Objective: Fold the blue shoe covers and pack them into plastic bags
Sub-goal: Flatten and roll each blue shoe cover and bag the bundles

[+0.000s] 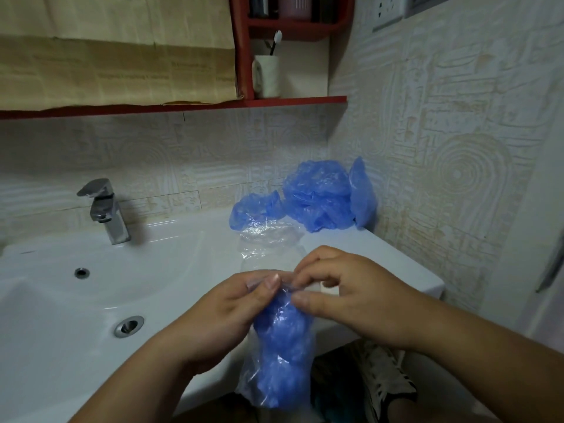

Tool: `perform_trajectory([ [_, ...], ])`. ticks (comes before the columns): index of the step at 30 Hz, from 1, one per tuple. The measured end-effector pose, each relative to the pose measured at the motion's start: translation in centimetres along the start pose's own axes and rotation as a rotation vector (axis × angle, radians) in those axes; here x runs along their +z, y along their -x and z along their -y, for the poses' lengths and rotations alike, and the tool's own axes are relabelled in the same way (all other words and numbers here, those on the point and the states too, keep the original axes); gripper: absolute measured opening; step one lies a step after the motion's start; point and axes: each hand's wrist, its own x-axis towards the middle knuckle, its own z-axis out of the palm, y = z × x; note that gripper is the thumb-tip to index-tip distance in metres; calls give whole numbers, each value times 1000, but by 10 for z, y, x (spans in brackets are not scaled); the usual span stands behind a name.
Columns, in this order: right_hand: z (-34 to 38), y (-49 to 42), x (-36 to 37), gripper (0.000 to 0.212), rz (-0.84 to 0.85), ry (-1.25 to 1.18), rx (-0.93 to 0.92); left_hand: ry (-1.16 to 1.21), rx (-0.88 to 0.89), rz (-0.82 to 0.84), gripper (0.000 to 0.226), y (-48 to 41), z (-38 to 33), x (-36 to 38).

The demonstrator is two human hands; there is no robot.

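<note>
White ceramic tabletop (396, 264), front edge: left hand (225, 312) and right hand (351, 297), grips clamped on mouth of clear plastic bag (251, 392) holding blue shoe covers (283, 346), probably to close it.

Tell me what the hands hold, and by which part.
The clear plastic bag stuffed with blue shoe covers, pinched at its top mouth by left hand and right hand.

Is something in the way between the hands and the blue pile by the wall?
Only crumpled clear plastic bags lie on the sink counter before the pile of shoe covers, probably low enough to reach over. The left hand and right hand are both busy pinching the filled bag's top.
</note>
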Motion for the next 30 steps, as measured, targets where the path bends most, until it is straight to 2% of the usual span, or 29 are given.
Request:
perform_trajectory([
  [2,-1,0,2,23,-42,57,7,-78,31,-25,35,-1,-1,1],
  [5,0,1,1,21,-83,39,51,-40,57,-143,18,-3,1,1],
  [9,0,1,-2,27,-73,-52,124,36,88,-262,29,-1,2,-2],
  [13,0,0,-3,6,-95,-76,138,-9,66,-243,33,0,-3,-3],
  [20,-1,1,-3,10,-202,-196,83,-4,44,-287,21,-1,-2,0],
  [25,0,0,-1,10,-327,-166,60,40,54,-350,27,0,0,9],
  [30,-3,1,-3,7,-240,-153,111,74,69,-413,23,2,-1,8],
])
